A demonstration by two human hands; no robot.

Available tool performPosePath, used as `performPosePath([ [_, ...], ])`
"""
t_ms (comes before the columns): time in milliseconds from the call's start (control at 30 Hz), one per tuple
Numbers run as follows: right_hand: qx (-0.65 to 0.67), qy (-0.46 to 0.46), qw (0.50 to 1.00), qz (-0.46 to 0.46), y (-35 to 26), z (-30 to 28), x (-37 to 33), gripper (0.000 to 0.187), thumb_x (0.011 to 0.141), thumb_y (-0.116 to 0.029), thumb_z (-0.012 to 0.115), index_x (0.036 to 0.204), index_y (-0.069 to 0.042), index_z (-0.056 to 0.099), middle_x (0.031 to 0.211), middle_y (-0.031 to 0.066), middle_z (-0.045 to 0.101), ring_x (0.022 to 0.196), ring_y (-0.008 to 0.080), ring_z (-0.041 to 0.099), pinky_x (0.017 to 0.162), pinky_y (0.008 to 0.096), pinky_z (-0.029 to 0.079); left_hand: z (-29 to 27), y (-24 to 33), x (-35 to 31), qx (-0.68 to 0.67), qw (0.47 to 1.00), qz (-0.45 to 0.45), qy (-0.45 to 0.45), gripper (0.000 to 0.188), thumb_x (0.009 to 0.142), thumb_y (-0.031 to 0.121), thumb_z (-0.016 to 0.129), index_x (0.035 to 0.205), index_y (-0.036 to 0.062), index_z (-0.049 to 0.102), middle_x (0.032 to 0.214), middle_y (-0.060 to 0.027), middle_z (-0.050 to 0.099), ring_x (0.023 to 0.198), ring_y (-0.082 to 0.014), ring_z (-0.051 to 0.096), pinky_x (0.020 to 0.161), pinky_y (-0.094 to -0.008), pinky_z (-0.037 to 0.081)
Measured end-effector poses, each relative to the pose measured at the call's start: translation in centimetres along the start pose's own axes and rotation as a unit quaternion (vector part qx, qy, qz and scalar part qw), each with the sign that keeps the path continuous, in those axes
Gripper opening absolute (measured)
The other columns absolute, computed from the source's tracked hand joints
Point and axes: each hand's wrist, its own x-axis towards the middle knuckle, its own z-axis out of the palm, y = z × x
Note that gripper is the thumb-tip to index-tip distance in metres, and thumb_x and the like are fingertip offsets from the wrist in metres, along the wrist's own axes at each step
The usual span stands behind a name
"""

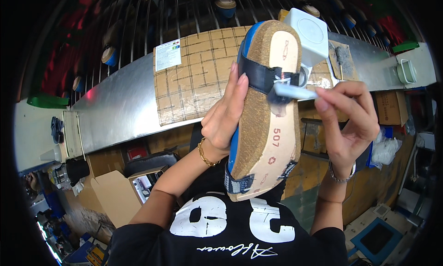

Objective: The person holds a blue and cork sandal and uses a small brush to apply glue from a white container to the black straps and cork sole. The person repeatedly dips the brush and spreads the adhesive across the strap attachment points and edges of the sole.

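Note:
My left hand (224, 113) grips the side of an unfinished sandal (260, 123), which is held upright with its underside towards me. The sandal has a brown cork-like edge, a pale inner board and a blue last (234, 148) showing along its left side. A black strap (258, 75) wraps over the forepart, its end lying on the underside. Between the thumb and fingers of my right hand (348, 120) is a small brush (297, 91) with a pale handle. Its dark, motion-blurred head is at the strap's end; whether it touches is hard to tell.
Behind the sandal, a taped cardboard sheet (198, 76) covers part of the metal bench (110, 116). A white container (310, 35) and a stained card (342, 63) stand to the right. Beyond is a rack of metal rods (180, 9) carrying several shoes. An open carton (115, 194) is at lower left.

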Motion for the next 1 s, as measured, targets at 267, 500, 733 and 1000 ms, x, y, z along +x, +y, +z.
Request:
performPosePath([
  [267, -0.026, 0.059, 0.991, -0.114, 0.1, 0.0, 2.5, 0.033, 0.068, 0.006, 0.082, 0.097, -0.010, 0.081, 0.085, 0.0040, 0.061, 0.074, 0.0125, 0.056, 0.062, 0.0221, 0.042, -3.2, 1.8, 0.9, -0.133, 0.972, -0.165, -0.100, 0.066, 0.095, 0.024, 0.050, 0.152, 0.0025, 0.026, 0.154, -0.0260, 0.032, 0.133, -0.0289, 0.048, 0.104, -0.0343, 0.043],
  [500, -0.014, -0.002, 0.996, -0.091, -0.7, -1.3, 2.1, 0.030, 0.068, 0.008, 0.078, 0.096, -0.003, 0.079, 0.095, 0.0101, 0.062, 0.085, 0.0176, 0.057, 0.074, 0.0260, 0.043, -4.3, 3.0, 1.9, -0.250, 0.919, -0.274, -0.130, 0.064, 0.097, 0.027, 0.046, 0.153, 0.0039, 0.024, 0.155, -0.0247, 0.032, 0.134, -0.0283, 0.046, 0.106, -0.0335, 0.041],
  [733, 0.000, -0.041, 0.996, -0.084, -0.6, -1.8, 1.9, 0.029, 0.069, 0.009, 0.075, 0.097, 0.001, 0.077, 0.097, 0.0127, 0.061, 0.088, 0.0190, 0.056, 0.076, 0.0268, 0.043, -4.5, 3.0, 1.9, -0.252, 0.919, -0.274, -0.130, 0.061, 0.096, 0.021, 0.050, 0.150, 0.0020, 0.029, 0.152, -0.0282, 0.034, 0.130, -0.0311, 0.050, 0.102, -0.0327, 0.044],
  [1000, 0.034, -0.106, 0.992, -0.062, -0.7, -2.6, 1.6, 0.025, 0.071, 0.003, 0.075, 0.095, -0.001, 0.077, 0.094, 0.0128, 0.060, 0.083, 0.0179, 0.055, 0.071, 0.0258, 0.040, -4.7, 3.0, 1.9, -0.243, 0.922, -0.275, -0.125, 0.058, 0.094, 0.013, 0.055, 0.147, -0.0002, 0.035, 0.149, -0.0322, 0.037, 0.126, -0.0344, 0.054, 0.098, -0.0318, 0.048],
])
